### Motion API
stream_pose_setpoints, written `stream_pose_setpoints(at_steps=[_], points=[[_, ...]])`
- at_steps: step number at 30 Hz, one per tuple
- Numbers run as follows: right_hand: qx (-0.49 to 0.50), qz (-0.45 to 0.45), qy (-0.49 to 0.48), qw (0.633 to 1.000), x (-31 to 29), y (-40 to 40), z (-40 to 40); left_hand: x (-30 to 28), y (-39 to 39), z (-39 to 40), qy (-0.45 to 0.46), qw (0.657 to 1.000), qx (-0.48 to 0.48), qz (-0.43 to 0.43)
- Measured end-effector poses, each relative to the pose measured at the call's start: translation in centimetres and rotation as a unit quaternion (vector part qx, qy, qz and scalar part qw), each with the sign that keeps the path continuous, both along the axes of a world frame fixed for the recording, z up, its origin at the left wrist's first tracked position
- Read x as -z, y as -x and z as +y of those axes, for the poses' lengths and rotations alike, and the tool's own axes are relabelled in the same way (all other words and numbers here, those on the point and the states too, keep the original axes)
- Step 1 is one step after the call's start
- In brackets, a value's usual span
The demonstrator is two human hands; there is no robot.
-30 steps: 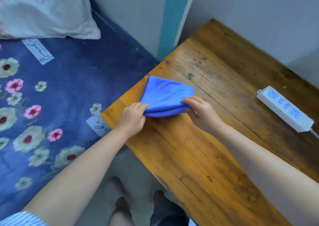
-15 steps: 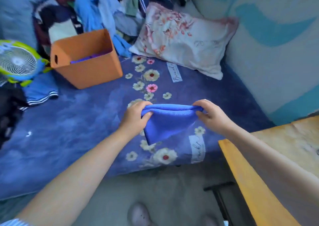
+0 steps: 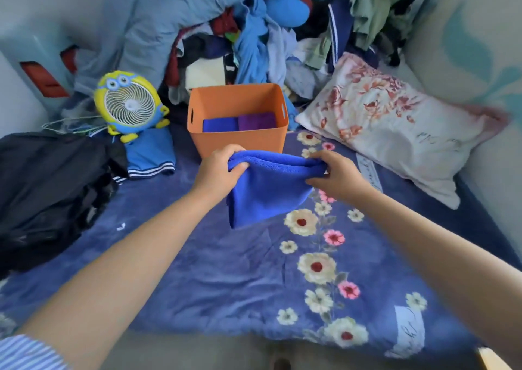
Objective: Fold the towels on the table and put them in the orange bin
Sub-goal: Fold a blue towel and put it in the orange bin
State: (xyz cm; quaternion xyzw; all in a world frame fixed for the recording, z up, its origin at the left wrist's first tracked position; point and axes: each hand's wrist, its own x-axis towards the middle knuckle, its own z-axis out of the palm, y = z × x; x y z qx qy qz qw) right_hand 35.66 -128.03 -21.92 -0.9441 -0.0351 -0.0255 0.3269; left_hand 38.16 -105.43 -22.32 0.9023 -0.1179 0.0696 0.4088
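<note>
Blue towel (image 3: 265, 191), folded, hangs between my two hands above a bed (image 3: 197, 270) spread with a dark blue floral cover. My left hand (image 3: 217, 169) curls its fingers round the towel's left top corner; my right hand (image 3: 336, 174) pinches the right end, so the folded edge runs level and the rest droops in soft plush. Just beyond the towel, the orange bin (image 3: 240, 138) stands on the bed, a folded blue towel (image 3: 220, 124) and a purple towel (image 3: 257, 121) lying side by side inside it. A yellow cartoon fan (image 3: 128, 105) sits left of the bin, a flowered pillow (image 3: 395, 126) to its right, heaped clothes (image 3: 282, 30) behind, and dark garments (image 3: 50, 189) at the left.
</note>
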Motion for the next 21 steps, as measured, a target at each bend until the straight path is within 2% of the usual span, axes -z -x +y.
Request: stream_pose_setpoints(at_steps=[3, 5, 7, 9, 13, 17, 21], points=[[-0.01, -0.019, 0.018, 1.0, 0.3, -4.8, 2.0, 0.4, -4.6, 1.9, -0.044, 0.999, -0.017, -0.007], [-0.021, -0.033, 0.001, 0.999, 0.5, -9.5, 3.1, 0.8, -8.7, 3.3, -0.097, 0.994, -0.042, -0.013], [-0.03, -0.025, -0.007, 0.999, 0.3, -11.9, 3.4, 1.1, -10.7, 3.9, -0.109, 0.993, -0.045, 0.003], [-0.044, -0.023, -0.021, 0.999, 0.2, -16.2, 3.6, 1.1, -14.6, 4.4, -0.069, 0.996, -0.057, 0.024], [-0.048, -0.053, -0.034, 0.997, -0.5, -24.4, 4.9, 0.8, -21.9, 4.7, 0.03, 0.986, -0.151, 0.059], [-0.038, -0.087, -0.044, 0.994, 0.3, -32.1, 6.7, 1.4, -29.4, 5.5, 0.07, 0.978, -0.189, 0.052], [-0.018, -0.075, -0.078, 0.994, 2.8, -38.5, 8.6, 3.5, -36.1, 6.6, 0.079, 0.976, -0.199, 0.052]])
